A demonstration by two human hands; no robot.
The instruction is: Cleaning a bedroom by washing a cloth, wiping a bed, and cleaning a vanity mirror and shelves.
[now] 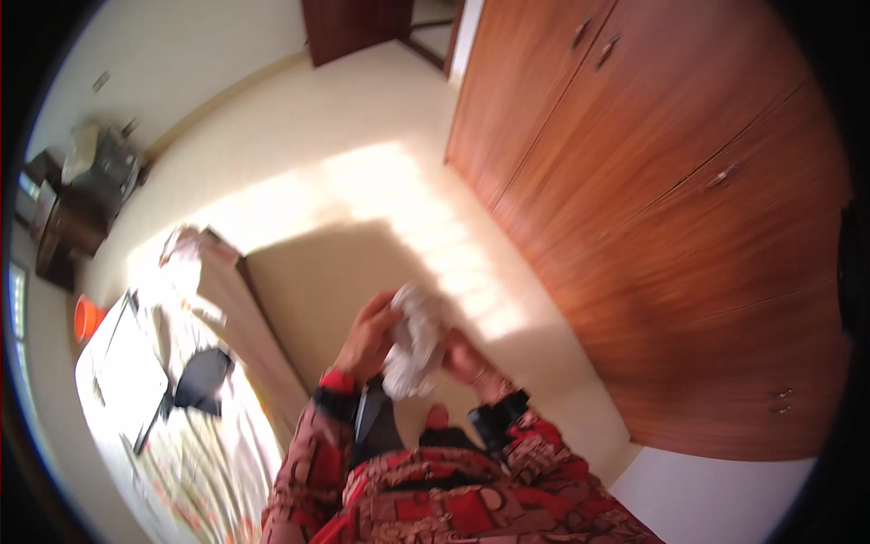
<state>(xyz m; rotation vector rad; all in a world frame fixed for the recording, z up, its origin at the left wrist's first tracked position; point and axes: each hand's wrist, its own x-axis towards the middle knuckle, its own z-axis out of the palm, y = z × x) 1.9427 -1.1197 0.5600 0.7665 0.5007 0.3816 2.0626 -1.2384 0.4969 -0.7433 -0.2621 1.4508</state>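
Observation:
A bunched piece of white cloth (417, 337) hangs in front of my body, held between both hands. My left hand (370, 334) grips its upper left side, with the fingers curled against the fabric. On the other side my right hand (464, 359) holds the right edge, and its fingers are partly hidden behind the folds. The cloth is crumpled, so its full shape does not show. Dark bands circle both of my wrists below the patterned red sleeves.
At left stands a bed with a pale flowered sheet (195, 467), a dark piece of cloth (204, 381) on it. An orange bucket (88, 317) is beyond. A wooden wardrobe (662, 208) fills the right side. Dark furniture (72, 231) stands by the far left wall.

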